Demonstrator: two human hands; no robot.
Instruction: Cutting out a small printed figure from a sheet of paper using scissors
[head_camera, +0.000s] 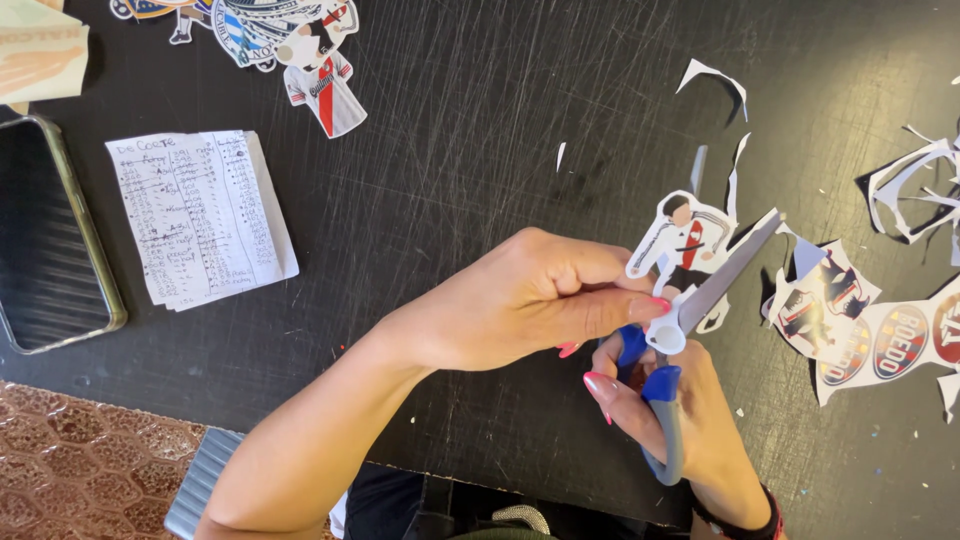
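Head view: the left hand (540, 295) is closed in a pinch on a small printed paper figure (683, 240), a player in a white shirt with a red sash, held just above the black table (450, 150) a little right of its middle. The right hand (690, 420) is wrapped through the blue and grey handles of a pair of scissors (690, 320); the blades point up and to the right, and they look nearly shut against the figure's right edge.

The step in hand appears to be trimming the white margin off the figure's outline. Judging from the thin border left around its legs, the next cut calls for turning the paper with the pinching fingers so the blades can follow the curve without nicking the print.

Toward the table's right edge lies a cut sheet (860, 335) with round red, blue and white badges and small striped shirts. Curled white paper scraps (915, 190) sit near the upper right edge. At the far edge, left of centre, lies another cut-out shirt (325, 95), white with a red sash, touching round blue and white badges. Near the left edge rests a white handwritten paper list (200, 215), and just beside it a dark phone (50, 240) in a greenish case.
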